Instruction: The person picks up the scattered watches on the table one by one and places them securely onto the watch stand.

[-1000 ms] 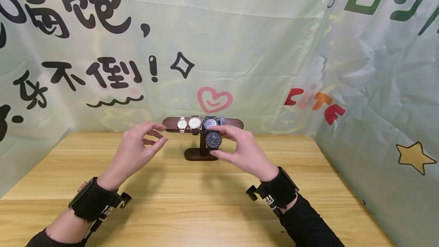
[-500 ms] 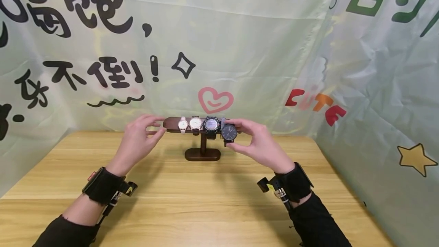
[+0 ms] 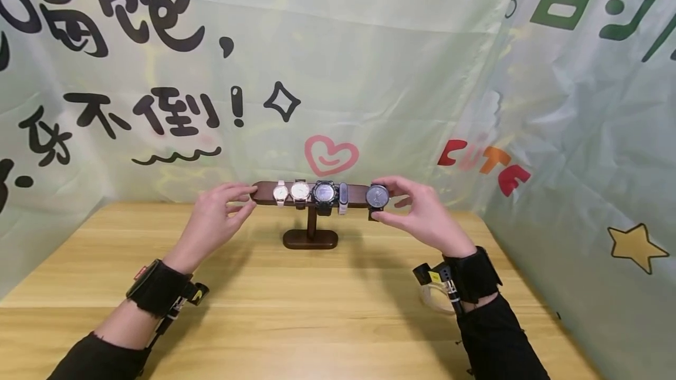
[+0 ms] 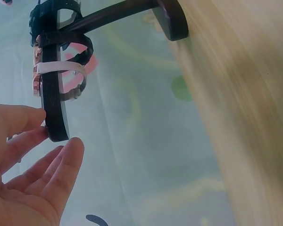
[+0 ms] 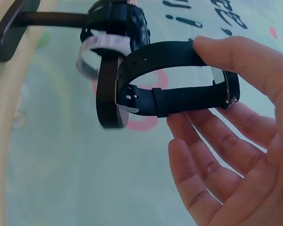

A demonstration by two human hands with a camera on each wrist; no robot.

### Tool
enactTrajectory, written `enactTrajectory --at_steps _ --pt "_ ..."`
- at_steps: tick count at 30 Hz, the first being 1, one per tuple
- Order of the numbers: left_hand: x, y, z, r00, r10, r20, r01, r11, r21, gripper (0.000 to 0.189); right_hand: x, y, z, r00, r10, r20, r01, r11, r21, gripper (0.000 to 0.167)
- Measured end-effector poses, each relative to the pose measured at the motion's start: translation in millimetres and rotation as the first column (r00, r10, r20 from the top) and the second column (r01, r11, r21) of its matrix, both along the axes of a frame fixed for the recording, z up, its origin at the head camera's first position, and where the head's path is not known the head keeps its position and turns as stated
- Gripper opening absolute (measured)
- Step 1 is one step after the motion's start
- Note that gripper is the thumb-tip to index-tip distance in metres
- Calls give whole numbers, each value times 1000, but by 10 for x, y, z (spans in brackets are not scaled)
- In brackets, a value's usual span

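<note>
A dark brown watch stand (image 3: 264,192) stands at the back of the table, its bar carrying several timepieces. At the bar's left end, my left hand (image 3: 213,216) holds the tip between thumb and fingers. My right hand (image 3: 425,216) pinches a black wristwatch (image 3: 377,196) by its case and strap at the bar's right end. Its closed strap (image 5: 179,101) forms a loop, the buckle side overlapping the bar in the right wrist view. Left to right on the bar sit a small pale-strapped watch (image 3: 280,193), a dark-strapped white-dial watch (image 3: 300,191), a chunky black watch (image 3: 324,192) and a fitness band (image 3: 343,195).
The stand's base (image 3: 310,240) rests on the wooden table (image 3: 317,309). A printed cloth (image 3: 412,75) hangs close behind the stand and along the right side. Black bands with cameras wrap both wrists, and a pale loop (image 3: 437,299) shows beside the right one.
My right hand has carried the black wristwatch rightward, from in front of the chunky watch to the bar's right end. My left hand has moved in slightly to the bar's left tip.
</note>
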State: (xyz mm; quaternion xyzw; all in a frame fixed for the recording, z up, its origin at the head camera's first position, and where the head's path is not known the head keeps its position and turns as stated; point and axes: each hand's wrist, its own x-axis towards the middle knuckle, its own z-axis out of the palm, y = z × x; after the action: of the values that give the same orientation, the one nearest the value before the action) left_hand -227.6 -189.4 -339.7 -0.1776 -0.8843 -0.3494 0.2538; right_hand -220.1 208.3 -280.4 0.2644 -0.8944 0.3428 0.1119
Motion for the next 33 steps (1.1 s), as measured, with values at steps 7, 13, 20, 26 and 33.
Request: enactTrajectory --at_steps 7,13,20,26,33 --pt "21 -12 -21 1000 -1 13 1 1000 1 33 -97 105 -43 999 -52 12 52 999 9 57" --pt "32 -21 -40 1000 -1 24 1 1000 4 33 -213 132 -140 997 -57 44 57 998 -8 57" --pt "26 -23 -38 1000 0 25 0 1000 1 33 -365 101 -259 995 -45 90 47 999 -20 60" --pt "15 -31 -31 1000 -9 11 9 1000 3 33 -470 26 -271 993 -21 114 22 1000 -5 63" --pt "3 -36 -25 1000 -11 20 11 1000 1 33 -567 -84 -262 988 26 154 -24 1000 -18 64"
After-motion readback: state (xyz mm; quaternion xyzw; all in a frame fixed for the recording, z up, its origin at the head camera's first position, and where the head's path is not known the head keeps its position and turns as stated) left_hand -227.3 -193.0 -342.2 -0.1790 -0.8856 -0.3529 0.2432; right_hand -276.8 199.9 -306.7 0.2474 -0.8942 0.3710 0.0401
